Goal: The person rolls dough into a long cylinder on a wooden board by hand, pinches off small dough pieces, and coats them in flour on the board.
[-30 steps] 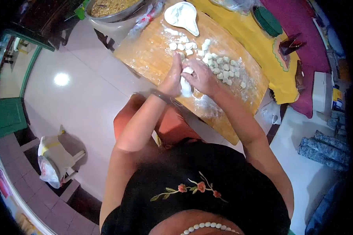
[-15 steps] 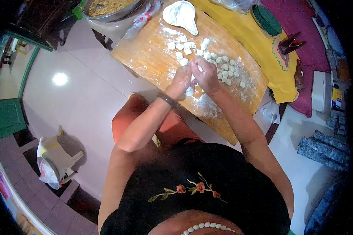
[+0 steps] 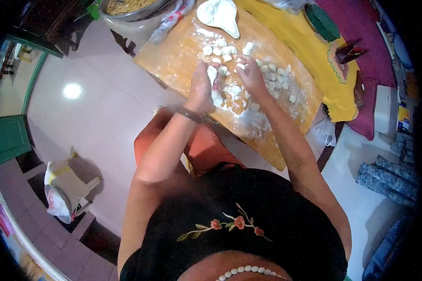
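My left hand [image 3: 201,88] is closed round a long strip of white dough [image 3: 214,86], which hangs down along the fingers and thumb. To its right, my right hand [image 3: 252,76] pinches a small lump of dough [image 3: 240,66], apart from the strip. Both hands are above a floured wooden board [image 3: 173,54]. Several cut dough pieces [image 3: 277,80] lie spread to the right of my right hand, and more dough pieces [image 3: 217,51] lie beyond the hands. At the board's far end rests a white gourd-shaped scoop [image 3: 236,32] with flour in it.
A metal basin [image 3: 131,17] of chunky brownish food stands beyond the board's left corner, beside a clear plastic bag [image 3: 171,23]. Yellow cloth [image 3: 290,35] runs along the board's far right edge, with a green round object [image 3: 322,23] and a dark red glass [image 3: 348,52]. A stool [image 3: 68,187] stands at left.
My hands, together half a second ago, have parted. The left has moved left with the dough strip; the right has moved slightly up and now shows a small separate lump.
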Demonstrator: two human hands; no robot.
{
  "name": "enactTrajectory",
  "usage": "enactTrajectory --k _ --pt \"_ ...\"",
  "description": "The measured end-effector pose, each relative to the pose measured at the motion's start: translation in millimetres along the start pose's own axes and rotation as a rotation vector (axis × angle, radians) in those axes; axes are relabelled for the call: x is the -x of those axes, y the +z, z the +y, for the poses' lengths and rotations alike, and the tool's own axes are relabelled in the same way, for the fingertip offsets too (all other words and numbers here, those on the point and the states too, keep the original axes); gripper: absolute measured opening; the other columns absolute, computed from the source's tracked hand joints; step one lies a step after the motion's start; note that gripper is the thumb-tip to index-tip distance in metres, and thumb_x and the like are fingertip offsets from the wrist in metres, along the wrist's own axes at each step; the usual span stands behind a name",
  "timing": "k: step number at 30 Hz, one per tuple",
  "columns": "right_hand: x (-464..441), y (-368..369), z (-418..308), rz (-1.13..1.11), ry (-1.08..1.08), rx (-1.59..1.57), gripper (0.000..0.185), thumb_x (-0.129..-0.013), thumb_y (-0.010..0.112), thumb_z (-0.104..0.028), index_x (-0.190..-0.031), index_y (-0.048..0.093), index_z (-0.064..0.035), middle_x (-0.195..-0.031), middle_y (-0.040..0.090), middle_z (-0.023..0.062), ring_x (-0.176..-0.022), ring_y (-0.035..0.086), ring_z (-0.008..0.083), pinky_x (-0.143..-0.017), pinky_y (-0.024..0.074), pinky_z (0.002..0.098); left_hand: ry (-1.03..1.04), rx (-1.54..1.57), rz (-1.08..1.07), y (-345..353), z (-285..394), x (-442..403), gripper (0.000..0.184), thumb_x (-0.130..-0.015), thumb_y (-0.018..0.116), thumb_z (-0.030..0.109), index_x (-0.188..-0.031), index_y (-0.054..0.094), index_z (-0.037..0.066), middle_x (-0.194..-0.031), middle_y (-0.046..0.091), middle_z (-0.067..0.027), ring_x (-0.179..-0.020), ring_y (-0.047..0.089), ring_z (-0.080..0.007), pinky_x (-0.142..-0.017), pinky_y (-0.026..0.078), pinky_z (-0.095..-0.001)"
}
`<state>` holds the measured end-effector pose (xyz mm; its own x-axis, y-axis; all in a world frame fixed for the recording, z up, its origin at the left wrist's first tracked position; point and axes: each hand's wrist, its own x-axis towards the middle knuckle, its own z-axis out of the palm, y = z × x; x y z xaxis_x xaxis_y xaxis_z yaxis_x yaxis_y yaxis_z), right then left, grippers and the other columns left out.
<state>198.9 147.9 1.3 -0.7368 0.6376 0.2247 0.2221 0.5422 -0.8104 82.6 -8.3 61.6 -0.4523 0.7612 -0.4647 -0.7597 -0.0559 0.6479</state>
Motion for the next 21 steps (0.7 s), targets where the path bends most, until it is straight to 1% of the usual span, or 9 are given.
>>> enactTrajectory --k 1,3,6,10,12,13,17,20,21 --pt "2.9 -1.5 0.2 0.004 0.016 0.012 0.029 -0.086 0.063 -0.009 -0.113 0.051 -0.0047 -0.095 0.053 0.0095 -0.078 0.056 0.0201 -0.068 0.0474 0.0326 -0.015 0.024 -0.013 -1.0 0.8 -1.4 0.049 -0.103 0.023 0.044 -0.105 0.056 0.008 -0.063 0.045 0.0008 -0.051 0.036 -0.0098 -0.05 0.036 -0.0256" --pt "6.3 -5.7 -5.9 0.092 -0.079 0.087 0.029 -0.086 0.063 -0.009 -0.113 0.054 -0.005 -0.094 0.055 0.0096 -0.075 0.056 0.0185 -0.064 0.047 0.0319 -0.085 0.064 0.056 3.7 1.2 -2.9 0.046 -0.102 0.025 0.047 -0.099 0.053 0.01 -0.06 0.043 0.0011 -0.048 0.036 -0.0099 -0.045 0.034 -0.0247" --pt "22.0 -16.6 -36.1 0.05 0.066 0.155 0.028 -0.09 0.055 -0.004 -0.118 0.053 -0.0023 -0.104 0.057 0.0084 -0.077 0.052 0.0109 -0.068 0.0444 0.0256 -0.143 0.069 0.063 4.5 -3.9 -5.7 0.048 -0.101 0.024 0.05 -0.107 0.051 0.011 -0.066 0.046 0.0009 -0.05 0.037 -0.01 -0.048 0.035 -0.0255" --pt "38.5 -18.3 -48.5 -0.065 0.082 -0.019 0.03 -0.09 0.054 -0.006 -0.12 0.053 -0.0019 -0.106 0.058 0.0086 -0.083 0.054 0.0129 -0.072 0.0475 0.0286 -0.231 0.049 -0.152 -9.0 -15.5 -16.7 0.055 -0.1 0.021 0.055 -0.119 0.049 0.011 -0.069 0.046 0.0006 -0.055 0.04 -0.0088 -0.052 0.041 -0.0267" --pt "41.4 -13.5 -58.4 -0.126 0.053 -0.124 0.031 -0.09 0.053 -0.007 -0.121 0.053 -0.0021 -0.107 0.058 0.008 -0.087 0.056 0.0137 -0.074 0.0491 0.0302 -0.27 0.026 -0.274 -17.5 -25.4 -25.9 0.061 -0.098 0.019 0.06 -0.123 0.047 0.012 -0.078 0.052 -0.0022 -0.066 0.05 -0.0105 -0.06 0.048 -0.0282" --pt "41.6 -9.0 -69.2 -0.127 0.011 -0.203 0.036 -0.086 0.063 -0.016 -0.117 0.054 -0.0012 -0.104 0.059 0.0126 -0.092 0.061 0.0217 -0.073 0.0492 0.0339 -0.289 0.013 -0.335 -19.5 -28.8 -29.4 0.064 -0.097 0.018 0.062 -0.126 0.046 0.012 -0.082 0.055 -0.0036 -0.071 0.054 -0.0114 -0.064 0.051 -0.029" --pt "33.1 -10.5 -75.6 -0.224 -0.253 0.06 0.041 -0.078 0.07 -0.02 -0.11 0.054 -0.001 -0.101 0.059 0.0195 -0.092 0.06 0.0371 -0.077 0.0479 0.0424 -0.104 -0.024 -0.431 -4.2 -46.8 -21.9 0.072 -0.092 0.017 0.069 -0.127 0.045 0.013 -0.105 0.058 -0.009 -0.095 0.06 -0.0178 -0.077 0.055 -0.0343" --pt "27.7 -21.7 -76.8 -0.279 -0.251 0.199 0.036 -0.077 0.072 -0.015 -0.106 0.054 -0.0014 -0.092 0.059 0.0128 -0.073 0.061 0.026 -0.066 0.0491 0.0339 -0.183 -0.046 -0.472 -1.1 -41.7 -19.8 0.072 -0.091 0.019 0.071 -0.126 0.047 0.013 -0.111 0.057 -0.0085 -0.099 0.06 -0.0194 -0.079 0.055 -0.0354" --pt "27.7 -25.9 -80.3 -0.296 -0.178 0.16 0.03 -0.079 0.072 -0.015 -0.099 0.054 -0.0018 -0.087 0.06 0.0133 -0.077 0.062 0.0266 -0.066 0.0489 0.0357 -0.2 -0.042 -0.49 0.9 -41.4 -18.2 0.072 -0.092 0.019 0.07 -0.125 0.047 0.014 -0.11 0.058 -0.008 -0.098 0.06 -0.0193 -0.078 0.055 -0.035"
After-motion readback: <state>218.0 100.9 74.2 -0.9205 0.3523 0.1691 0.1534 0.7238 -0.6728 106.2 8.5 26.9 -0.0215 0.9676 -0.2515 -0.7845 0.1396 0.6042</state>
